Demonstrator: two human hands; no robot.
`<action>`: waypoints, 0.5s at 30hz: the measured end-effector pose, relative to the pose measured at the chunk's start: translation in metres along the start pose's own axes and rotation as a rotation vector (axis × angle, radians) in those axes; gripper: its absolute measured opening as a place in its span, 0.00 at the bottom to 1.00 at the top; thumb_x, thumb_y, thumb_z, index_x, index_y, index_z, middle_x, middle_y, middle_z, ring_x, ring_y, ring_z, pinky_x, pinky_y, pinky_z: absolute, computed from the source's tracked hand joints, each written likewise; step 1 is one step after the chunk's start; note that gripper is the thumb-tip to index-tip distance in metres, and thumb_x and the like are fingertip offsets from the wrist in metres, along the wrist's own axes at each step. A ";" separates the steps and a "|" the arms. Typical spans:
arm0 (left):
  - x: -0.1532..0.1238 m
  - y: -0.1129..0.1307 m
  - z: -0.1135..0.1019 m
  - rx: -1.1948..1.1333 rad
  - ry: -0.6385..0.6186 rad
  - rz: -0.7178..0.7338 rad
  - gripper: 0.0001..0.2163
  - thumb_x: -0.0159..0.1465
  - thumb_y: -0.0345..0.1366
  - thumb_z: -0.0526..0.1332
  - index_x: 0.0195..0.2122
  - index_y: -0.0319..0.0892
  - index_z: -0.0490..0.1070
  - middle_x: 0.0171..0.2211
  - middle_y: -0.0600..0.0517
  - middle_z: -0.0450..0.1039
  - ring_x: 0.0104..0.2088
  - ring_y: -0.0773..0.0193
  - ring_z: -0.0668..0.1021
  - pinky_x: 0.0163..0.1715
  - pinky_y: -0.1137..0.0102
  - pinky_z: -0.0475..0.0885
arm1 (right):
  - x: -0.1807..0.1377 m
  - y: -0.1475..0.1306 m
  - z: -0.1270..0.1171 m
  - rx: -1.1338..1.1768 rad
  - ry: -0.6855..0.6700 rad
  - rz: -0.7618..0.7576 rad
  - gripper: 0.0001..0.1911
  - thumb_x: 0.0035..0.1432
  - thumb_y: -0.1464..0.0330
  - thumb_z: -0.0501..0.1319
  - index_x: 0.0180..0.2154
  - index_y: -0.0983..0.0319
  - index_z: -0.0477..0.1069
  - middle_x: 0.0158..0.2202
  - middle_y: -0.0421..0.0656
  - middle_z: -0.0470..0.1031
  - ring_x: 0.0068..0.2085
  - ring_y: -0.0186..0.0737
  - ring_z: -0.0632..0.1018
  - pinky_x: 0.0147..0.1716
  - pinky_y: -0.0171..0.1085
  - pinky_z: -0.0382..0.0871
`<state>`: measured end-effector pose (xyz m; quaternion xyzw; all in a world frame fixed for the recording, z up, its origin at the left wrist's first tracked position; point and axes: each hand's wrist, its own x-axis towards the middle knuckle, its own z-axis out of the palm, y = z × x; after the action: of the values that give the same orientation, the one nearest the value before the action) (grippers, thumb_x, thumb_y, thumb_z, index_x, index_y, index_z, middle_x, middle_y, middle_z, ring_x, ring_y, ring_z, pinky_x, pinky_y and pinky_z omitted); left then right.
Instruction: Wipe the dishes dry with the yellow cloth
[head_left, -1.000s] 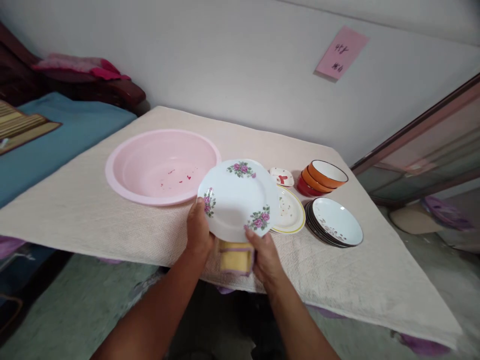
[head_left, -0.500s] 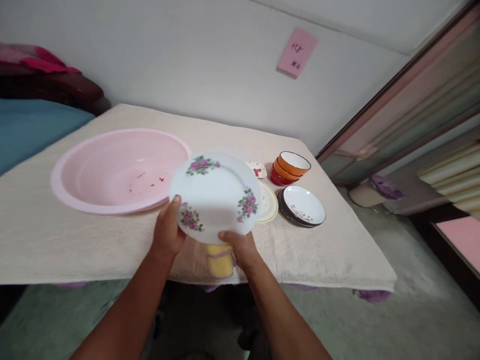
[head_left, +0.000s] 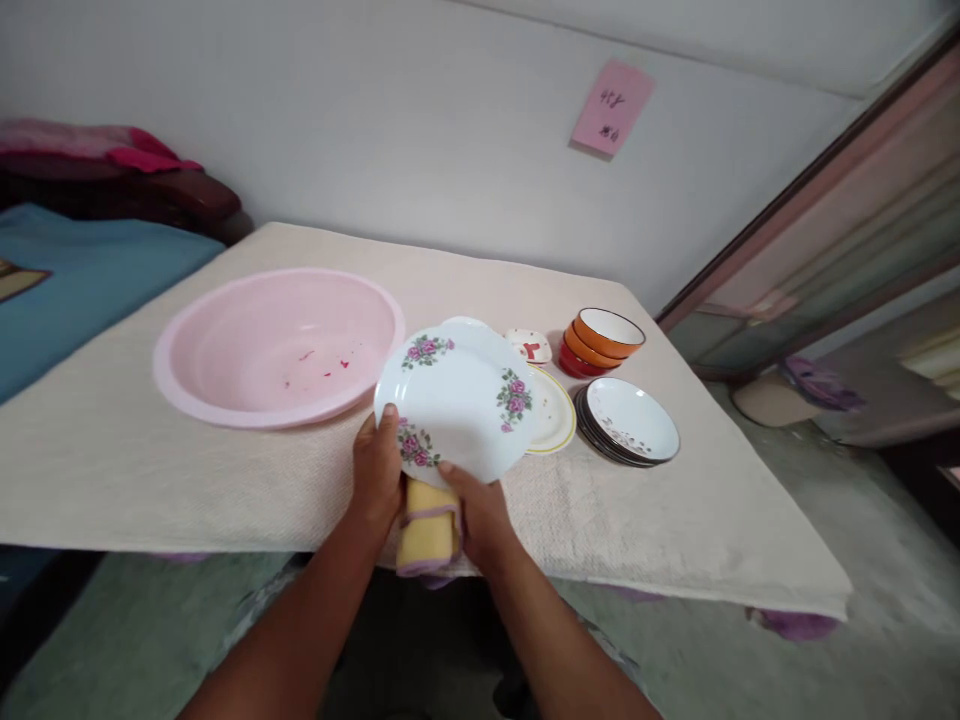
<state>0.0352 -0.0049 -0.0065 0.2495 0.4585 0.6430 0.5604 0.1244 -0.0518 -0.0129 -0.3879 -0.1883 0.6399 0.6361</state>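
Note:
Between my two hands is a white plate [head_left: 465, 400] with pink and purple rose sprays, held by its near rim and tilted. My left hand [head_left: 380, 465] grips its left edge, thumb on the top face. The thumb of my right hand [head_left: 484, 505] rests on the lower rim, with the other fingers hidden underneath. Below the plate hangs a folded yellow cloth [head_left: 427, 540] with purple edging; whether a hand holds it or it lies on the table edge, I cannot tell. Another white rim [head_left: 461, 321] peeks out behind the plate.
Left of the plate is a large pink basin [head_left: 184, 385] with red marks inside. To the right are a yellow-rimmed plate [head_left: 556, 420], a small patterned dish [head_left: 529, 345], stacked orange and red bowls [head_left: 592, 350] and dark-rimmed dishes [head_left: 630, 415], all on a cream-covered table [head_left: 645, 530].
The view has shifted, so most things sit farther right. The plate remains in both hands, slightly turned, and more of the yellow cloth shows beneath it. Another white rim now shows behind the plate.

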 end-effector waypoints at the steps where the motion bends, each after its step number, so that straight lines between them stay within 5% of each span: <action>1: 0.001 -0.001 -0.001 -0.024 -0.010 -0.004 0.16 0.58 0.45 0.61 0.42 0.40 0.71 0.32 0.50 0.77 0.30 0.63 0.78 0.33 0.70 0.72 | 0.002 -0.005 -0.002 0.007 0.018 -0.011 0.30 0.44 0.71 0.66 0.52 0.61 0.67 0.43 0.44 0.78 0.42 0.47 0.79 0.44 0.46 0.74; 8: 0.005 -0.001 -0.014 -0.007 -0.127 -0.041 0.16 0.59 0.45 0.61 0.42 0.38 0.72 0.33 0.48 0.78 0.32 0.60 0.79 0.33 0.69 0.72 | 0.018 -0.046 -0.026 -0.085 0.157 -0.245 0.26 0.46 0.71 0.65 0.50 0.63 0.69 0.36 0.42 0.79 0.33 0.41 0.79 0.39 0.42 0.74; 15: -0.004 0.005 -0.015 -0.066 -0.364 -0.273 0.17 0.57 0.43 0.64 0.42 0.35 0.73 0.33 0.44 0.78 0.30 0.58 0.79 0.34 0.64 0.73 | 0.009 -0.072 -0.034 -0.017 0.170 -0.417 0.20 0.51 0.61 0.61 0.46 0.61 0.72 0.40 0.41 0.78 0.44 0.44 0.78 0.49 0.46 0.70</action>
<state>0.0209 -0.0129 -0.0088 0.2785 0.3581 0.5204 0.7235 0.1986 -0.0434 0.0157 -0.3986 -0.2155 0.4577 0.7650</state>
